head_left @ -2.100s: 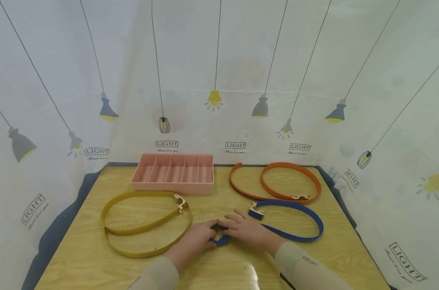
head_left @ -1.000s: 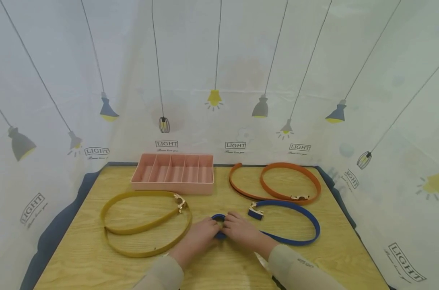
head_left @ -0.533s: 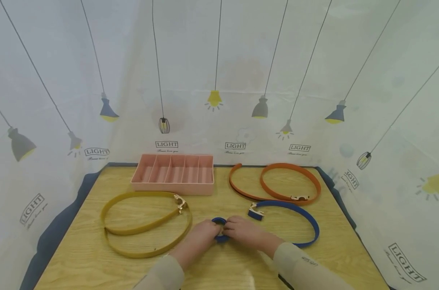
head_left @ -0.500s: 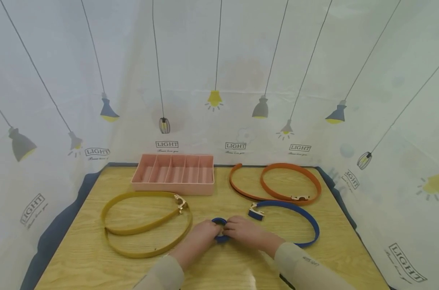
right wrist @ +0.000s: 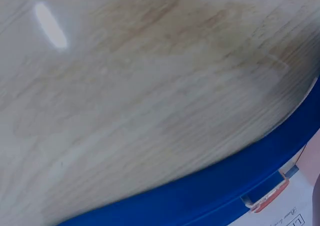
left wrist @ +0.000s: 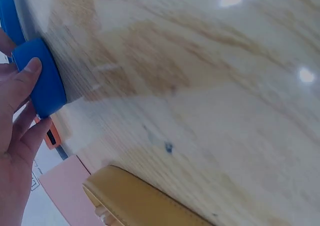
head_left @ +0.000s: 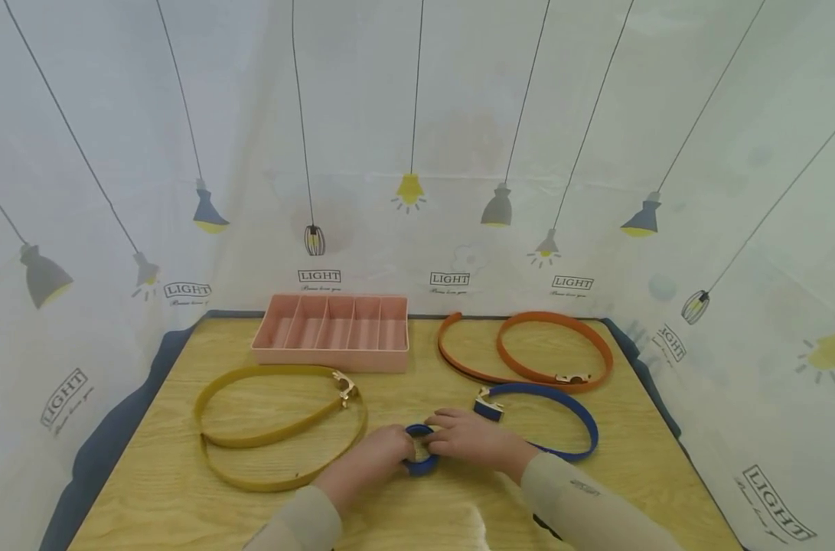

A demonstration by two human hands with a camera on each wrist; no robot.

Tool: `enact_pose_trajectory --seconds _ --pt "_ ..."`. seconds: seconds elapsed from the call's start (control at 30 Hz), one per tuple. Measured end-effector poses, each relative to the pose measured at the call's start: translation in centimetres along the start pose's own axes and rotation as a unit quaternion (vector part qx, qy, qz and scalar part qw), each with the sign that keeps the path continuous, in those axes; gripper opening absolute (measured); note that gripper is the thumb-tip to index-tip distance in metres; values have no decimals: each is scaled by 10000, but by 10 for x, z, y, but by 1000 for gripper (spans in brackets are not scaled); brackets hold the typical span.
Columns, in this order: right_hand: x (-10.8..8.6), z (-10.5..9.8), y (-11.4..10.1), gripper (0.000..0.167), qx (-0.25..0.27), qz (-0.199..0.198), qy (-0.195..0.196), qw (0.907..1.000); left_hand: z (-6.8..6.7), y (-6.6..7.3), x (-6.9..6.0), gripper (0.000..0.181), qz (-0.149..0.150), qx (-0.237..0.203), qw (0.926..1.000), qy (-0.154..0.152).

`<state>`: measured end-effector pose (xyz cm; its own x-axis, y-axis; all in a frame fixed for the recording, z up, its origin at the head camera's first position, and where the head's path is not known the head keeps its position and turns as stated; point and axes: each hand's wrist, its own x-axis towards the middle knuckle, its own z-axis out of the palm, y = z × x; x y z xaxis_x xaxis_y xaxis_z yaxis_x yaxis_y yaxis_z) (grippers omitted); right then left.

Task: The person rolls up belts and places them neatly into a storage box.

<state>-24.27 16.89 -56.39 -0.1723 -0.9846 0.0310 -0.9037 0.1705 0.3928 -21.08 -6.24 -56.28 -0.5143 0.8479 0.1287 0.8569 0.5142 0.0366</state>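
A blue belt [head_left: 588, 417] lies on the table, its end wound into a small coil [head_left: 420, 467] between the two hands. My left hand [head_left: 384, 450] grips the coil's left side; in the left wrist view, the thumb presses the blue strap [left wrist: 49, 83] with fingers behind and below it. My right hand [head_left: 477, 442] holds the coil's right side, one finger reaching inside the ring; its thumb is hidden. The belt's loose part loops out to the right, ending in a gold-coloured buckle [head_left: 487, 403]. In the right wrist view the strap [right wrist: 215, 178] curves along the bottom.
A yellow belt [head_left: 279, 485] lies looped at left. Behind the blue belt is an orange belt [head_left: 555, 316] with a metal buckle. A pink tray [head_left: 331, 358] with several compartments stands at the back left. A patterned sheet [head_left: 362, 153] encloses the table.
The coil has moved slightly nearer the person, and its ring shows more fully. The loose blue loop at right has drawn in leftward. My right fingers have spread a little.
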Motion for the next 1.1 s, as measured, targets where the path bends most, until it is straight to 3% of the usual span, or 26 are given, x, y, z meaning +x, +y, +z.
enact_pose_trajectory --seconds 0.07,0.17,0.33,0.47,0.63,0.77,0.87,1.1 --pt "1 4 -1 28 -225 -9 -7 9997 2 -3 -1 15 103 -122 9998 94" --pt "3 7 -3 22 -349 70 17 9994 5 -5 -2 13 12 -334 9993 188" --pt "5 5 -5 19 -61 252 280 9993 5 -5 -3 8 -351 -544 9976 260" --pt "6 2 -6 19 217 387 389 9983 4 -3 -4 9 -379 -458 9977 337" --pt "11 0 -10 24 346 618 182 9973 6 -2 -1 7 -547 -396 9976 135" --pt "17 -1 -13 28 326 721 138 9968 9 0 4 15 -1026 -523 9933 -104" --pt "18 2 -15 28 277 781 214 9963 9 1 8 16 -1221 -440 9915 -124" --pt "15 -1 -14 26 378 821 62 9959 8 3 9 21 -1264 -567 9903 -64"
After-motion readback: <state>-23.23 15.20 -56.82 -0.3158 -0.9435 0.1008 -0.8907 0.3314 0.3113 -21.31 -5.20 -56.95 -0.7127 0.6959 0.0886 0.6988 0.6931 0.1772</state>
